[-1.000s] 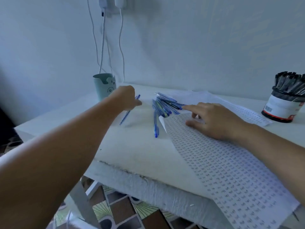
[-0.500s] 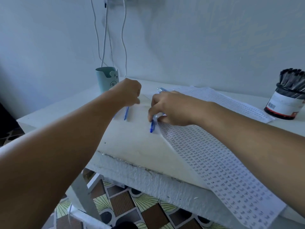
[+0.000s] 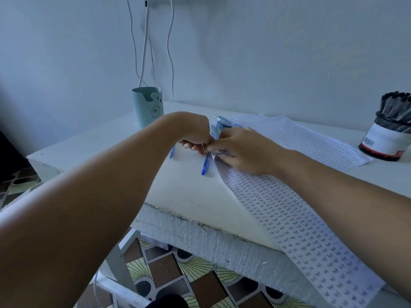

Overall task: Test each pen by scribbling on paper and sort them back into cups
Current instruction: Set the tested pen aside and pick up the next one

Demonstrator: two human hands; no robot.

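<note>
Step in hand, as I judge it: picking up the next pen from the loose pile, before any scribble test.

Left hand (image 3: 191, 132) is curled into a loose fist over the counter (image 3: 93, 147). A blue pen (image 3: 171, 152) sticks out below it, so the fingers appear to be wrapped round that pen, though the grip itself is hidden under the hand.

Right hand (image 3: 242, 150) lies just beside the left, knuckles nearly meeting. Its thumb and forefinger pinch the upper end of a second blue pen (image 3: 205, 164), whose lower end points toward the near counter edge, right at the corner of the printed paper (image 3: 289, 214).

Pile of blue pens (image 3: 220, 126) sits just behind both hands, partly hidden by them, on the far part of the paper.

Teal cup (image 3: 148, 107) stands on the far left of the counter, near the left forearm. I can't see inside it. A second cup (image 3: 387, 138), packed with dark pens, stands far right, well apart from the hands.

Next move likely calls for freeing one pen, bringing its tip onto the paper, and pressing lightly enough to mark. Which end carries the tip I cannot tell.
</note>
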